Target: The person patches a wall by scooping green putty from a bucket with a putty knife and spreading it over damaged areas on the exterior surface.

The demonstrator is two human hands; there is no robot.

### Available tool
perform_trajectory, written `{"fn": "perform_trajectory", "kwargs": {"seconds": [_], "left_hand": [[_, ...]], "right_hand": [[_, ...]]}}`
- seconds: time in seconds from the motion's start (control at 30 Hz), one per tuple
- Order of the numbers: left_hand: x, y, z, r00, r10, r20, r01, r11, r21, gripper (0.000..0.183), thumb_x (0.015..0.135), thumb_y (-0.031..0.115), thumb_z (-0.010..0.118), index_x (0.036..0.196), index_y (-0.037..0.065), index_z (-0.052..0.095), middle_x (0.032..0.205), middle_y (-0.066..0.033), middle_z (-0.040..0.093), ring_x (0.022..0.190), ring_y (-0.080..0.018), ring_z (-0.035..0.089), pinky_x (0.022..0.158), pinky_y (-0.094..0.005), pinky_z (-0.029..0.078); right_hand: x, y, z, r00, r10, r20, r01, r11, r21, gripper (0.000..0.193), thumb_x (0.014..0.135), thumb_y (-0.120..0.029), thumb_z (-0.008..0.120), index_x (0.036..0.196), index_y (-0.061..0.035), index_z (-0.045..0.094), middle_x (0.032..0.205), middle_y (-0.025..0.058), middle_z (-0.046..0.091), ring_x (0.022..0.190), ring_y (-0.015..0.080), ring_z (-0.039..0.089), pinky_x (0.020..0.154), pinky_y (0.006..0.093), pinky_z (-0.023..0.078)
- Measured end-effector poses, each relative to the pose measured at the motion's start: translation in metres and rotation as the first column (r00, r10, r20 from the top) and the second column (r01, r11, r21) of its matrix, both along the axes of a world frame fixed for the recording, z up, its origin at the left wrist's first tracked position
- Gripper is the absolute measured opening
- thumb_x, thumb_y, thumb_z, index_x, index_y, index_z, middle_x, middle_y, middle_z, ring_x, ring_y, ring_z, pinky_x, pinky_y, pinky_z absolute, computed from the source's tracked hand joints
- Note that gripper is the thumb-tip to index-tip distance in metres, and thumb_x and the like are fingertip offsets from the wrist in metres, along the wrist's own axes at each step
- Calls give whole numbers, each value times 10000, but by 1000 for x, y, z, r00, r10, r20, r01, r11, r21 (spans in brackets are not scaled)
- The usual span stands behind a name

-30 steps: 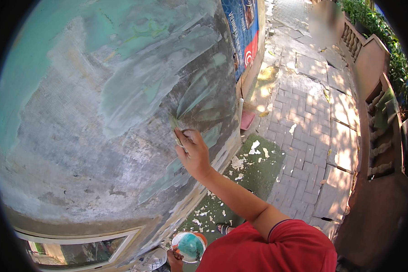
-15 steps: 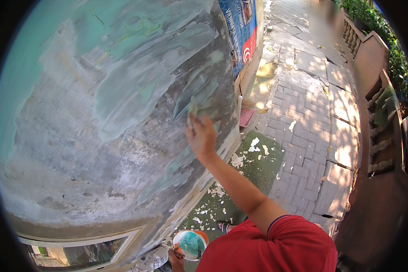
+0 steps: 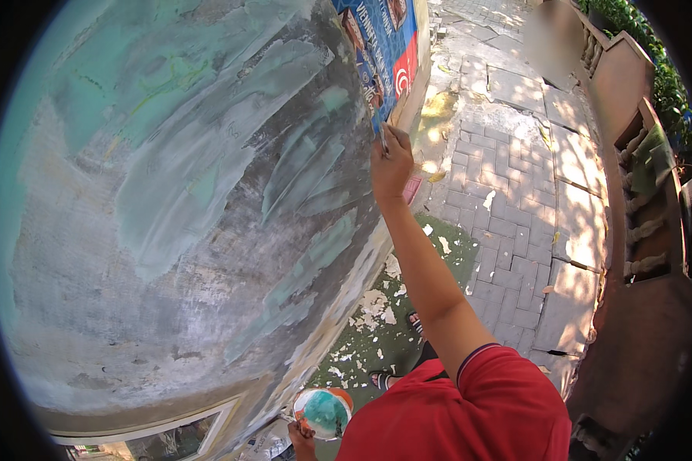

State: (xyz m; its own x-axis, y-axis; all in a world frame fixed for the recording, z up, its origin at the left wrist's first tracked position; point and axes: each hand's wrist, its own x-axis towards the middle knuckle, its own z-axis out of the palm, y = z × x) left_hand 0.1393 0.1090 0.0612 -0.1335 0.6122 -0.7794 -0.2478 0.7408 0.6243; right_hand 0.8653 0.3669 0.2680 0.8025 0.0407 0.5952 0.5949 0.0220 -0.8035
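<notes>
My right hand [image 3: 393,163] is raised at the right edge of the wall [image 3: 184,288], beside the lower corner of a blue and red poster [image 3: 392,54]. Its fingers are closed round a putty knife [image 3: 383,139], mostly hidden, with the thin blade pointing up. Patches of teal and grey putty [image 3: 188,169] are smeared across the grey wall. Low down, my left hand [image 3: 302,439] is closed at the edge of a round white and orange tub [image 3: 301,402]. A mound of teal putty [image 3: 327,415] lies in the tub.
Flakes of peeled paint [image 3: 373,307] litter a green patch of ground by the wall. A pink dustpan-like object [image 3: 412,190] stands at the wall corner. A window [image 3: 169,438] is set low in the wall. Paving [image 3: 507,238] runs along the right to a brown balustrade [image 3: 642,227].
My right hand has moved up and right, from the wall's smeared area to its edge by the poster. My left hand stays at the tub. The view has shifted slightly right.
</notes>
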Motion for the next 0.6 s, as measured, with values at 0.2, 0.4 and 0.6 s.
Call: {"fn": "perform_trajectory", "kwargs": {"seconds": [0.2, 0.4, 0.6], "left_hand": [[30, 6, 21, 994, 16, -110, -15, 1000, 14, 347, 908, 379, 478, 944, 50, 583, 501, 55, 279, 425, -99, 279, 476, -305, 308], [51, 23, 25, 993, 5, -116, -6, 1000, -4, 349, 890, 334, 469, 1001, 21, 575, 492, 46, 286, 423, -108, 287, 475, -312, 317], [80, 37, 24, 995, 3, -98, -5, 1000, -15, 324, 918, 288, 428, 990, 1, 560, 515, 29, 298, 433, -128, 321, 465, -344, 333]], "right_hand": [[-71, 24, 2, 977, 210, -36, -212, 976, -56, 383, 793, -34, 655, 1176, -41, 662, 1160, 132, 659, 999, 320, 655, 854, 364, 528], [-65, -22, -1, 971, 239, -17, -238, 971, 31, 373, 815, -16, 642, 1188, -24, 655, 1149, 161, 668, 1006, 305, 669, 861, 360, 531], [6, 9, -23, 999, 35, -22, -36, 998, -53, 406, 798, -49, 666, 1203, -38, 644, 1163, 156, 649, 990, 327, 656, 832, 372, 539]]}}
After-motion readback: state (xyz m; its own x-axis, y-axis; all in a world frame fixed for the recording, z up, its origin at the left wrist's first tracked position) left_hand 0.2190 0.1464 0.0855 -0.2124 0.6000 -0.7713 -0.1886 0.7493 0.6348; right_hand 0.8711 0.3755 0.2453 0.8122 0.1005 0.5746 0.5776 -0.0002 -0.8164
